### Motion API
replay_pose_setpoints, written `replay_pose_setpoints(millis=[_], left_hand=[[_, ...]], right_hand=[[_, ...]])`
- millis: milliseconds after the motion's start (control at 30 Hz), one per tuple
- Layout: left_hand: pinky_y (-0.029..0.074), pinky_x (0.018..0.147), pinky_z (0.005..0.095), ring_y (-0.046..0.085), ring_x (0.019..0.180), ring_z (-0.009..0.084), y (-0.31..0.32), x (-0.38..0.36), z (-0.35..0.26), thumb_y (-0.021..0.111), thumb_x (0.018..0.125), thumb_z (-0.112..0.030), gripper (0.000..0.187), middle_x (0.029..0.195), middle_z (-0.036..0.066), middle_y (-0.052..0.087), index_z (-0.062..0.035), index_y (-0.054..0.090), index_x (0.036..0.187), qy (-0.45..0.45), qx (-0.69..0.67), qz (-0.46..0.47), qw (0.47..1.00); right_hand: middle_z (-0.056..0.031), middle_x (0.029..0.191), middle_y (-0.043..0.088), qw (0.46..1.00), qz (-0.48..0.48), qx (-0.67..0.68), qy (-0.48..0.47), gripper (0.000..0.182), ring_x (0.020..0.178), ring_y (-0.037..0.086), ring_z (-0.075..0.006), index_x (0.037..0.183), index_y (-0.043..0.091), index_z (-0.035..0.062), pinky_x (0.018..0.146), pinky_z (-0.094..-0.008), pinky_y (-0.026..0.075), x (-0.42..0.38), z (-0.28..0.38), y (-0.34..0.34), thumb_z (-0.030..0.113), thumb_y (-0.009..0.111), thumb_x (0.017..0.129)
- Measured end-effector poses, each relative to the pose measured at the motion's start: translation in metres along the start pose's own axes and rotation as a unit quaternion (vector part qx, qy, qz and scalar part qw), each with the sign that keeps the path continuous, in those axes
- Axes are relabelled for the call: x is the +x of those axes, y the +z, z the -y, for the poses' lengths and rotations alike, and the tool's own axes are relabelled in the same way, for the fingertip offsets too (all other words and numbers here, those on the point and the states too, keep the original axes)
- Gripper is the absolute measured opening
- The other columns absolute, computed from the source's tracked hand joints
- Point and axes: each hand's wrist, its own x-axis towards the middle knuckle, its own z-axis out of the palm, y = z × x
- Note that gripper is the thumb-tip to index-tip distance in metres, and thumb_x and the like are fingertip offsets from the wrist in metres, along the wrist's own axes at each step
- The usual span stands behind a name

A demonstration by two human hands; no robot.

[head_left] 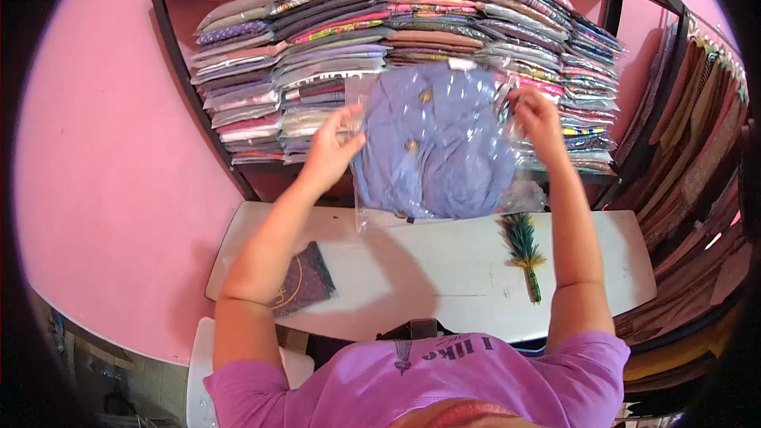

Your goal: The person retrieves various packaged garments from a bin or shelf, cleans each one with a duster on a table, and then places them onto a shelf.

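A folded blue garment (444, 147) with two large buttons shows through a shiny clear plastic bag (358, 190), held up above the table before the shelves. My left hand (333, 147) grips the bag's left edge between thumb and fingers. At the right edge of the bag, my right hand (537, 120) is closed in a pinch on the plastic. Below lies a dark bagged garment (305, 281) with a yellow curved line, left on the table, and a green feathery bundle (523, 250) with a shiny wrapped stem on the right.
A white table (412, 293) spans the space before me. Behind it, a dark-framed shelf (170, 47) holds tall stacks of bagged folded clothes (329, 55). Hanging fabrics (682, 158) line the right side. A white chair (202, 380) stands at lower left, near the pink wall (103, 150).
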Motion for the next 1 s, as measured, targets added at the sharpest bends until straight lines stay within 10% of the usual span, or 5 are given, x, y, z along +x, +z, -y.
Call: replay_pose_setpoints(millis=[367, 700, 800, 867, 1000], left_hand=[[0.046, 0.076, 0.0253, 0.054, 0.086, 0.0105, 0.022, 0.187, -0.130, 0.057, 0.081, -0.007, 0.044, 0.102, 0.004, 0.057, -0.0032, 0.049, 0.124, 0.013, 0.032, 0.069, 0.997], [0.053, 0.077, 0.0318, 0.059, 0.091, 0.0187, 0.014, 0.364, -0.140, 0.060, 0.079, -0.005, 0.041, 0.104, 0.013, 0.060, -0.0008, 0.053, 0.119, -0.031, 0.081, 0.038, 0.995], [0.047, 0.082, 0.0331, 0.056, 0.098, 0.0286, 0.012, 0.393, -0.135, 0.062, 0.077, -0.011, 0.039, 0.104, 0.019, 0.059, -0.0009, 0.057, 0.115, 0.041, 0.198, 0.005, 0.979], [0.048, 0.079, 0.0337, 0.061, 0.090, 0.0313, 0.013, 0.407, -0.132, 0.064, 0.075, -0.014, 0.029, 0.091, 0.020, 0.064, -0.0023, 0.065, 0.102, 0.100, 0.274, -0.054, 0.955], [0.048, 0.078, 0.0367, 0.063, 0.086, 0.0301, 0.032, 0.411, -0.130, 0.061, 0.077, -0.017, 0.020, 0.092, 0.017, 0.066, -0.0052, 0.068, 0.091, 0.149, 0.467, -0.109, 0.865]], right_hand=[[0.0005, 0.096, 0.061, 0.987, -0.017, 0.028, -0.155, 0.021, 0.086, 0.055, -0.0060, 0.107, 0.059, 0.0019, 0.073, -0.0166, 0.043, 0.217, 0.039, -0.112, 0.009, 0.057, 0.087], [-0.0045, 0.096, 0.060, 0.991, -0.030, 0.125, -0.044, 0.026, 0.080, 0.055, -0.0142, 0.110, 0.059, 0.0046, 0.074, -0.0246, 0.045, 0.348, 0.025, -0.127, 0.015, 0.057, 0.087], [-0.0092, 0.093, 0.061, 0.874, -0.009, -0.440, -0.207, 0.024, 0.078, 0.056, -0.0202, 0.105, 0.061, 0.0024, 0.072, -0.0301, 0.047, 0.400, 0.010, -0.136, 0.015, 0.057, 0.085], [-0.0102, 0.088, 0.062, 0.981, -0.046, 0.168, 0.090, 0.022, 0.075, 0.057, -0.0223, 0.102, 0.062, 0.0031, 0.068, -0.0325, 0.048, 0.434, -0.010, -0.126, 0.013, 0.056, 0.083], [-0.0104, 0.089, 0.063, 0.996, -0.054, -0.048, 0.046, 0.024, 0.076, 0.060, -0.0238, 0.102, 0.062, 0.0039, 0.068, -0.0349, 0.050, 0.467, -0.036, -0.116, 0.017, 0.055, 0.083]])
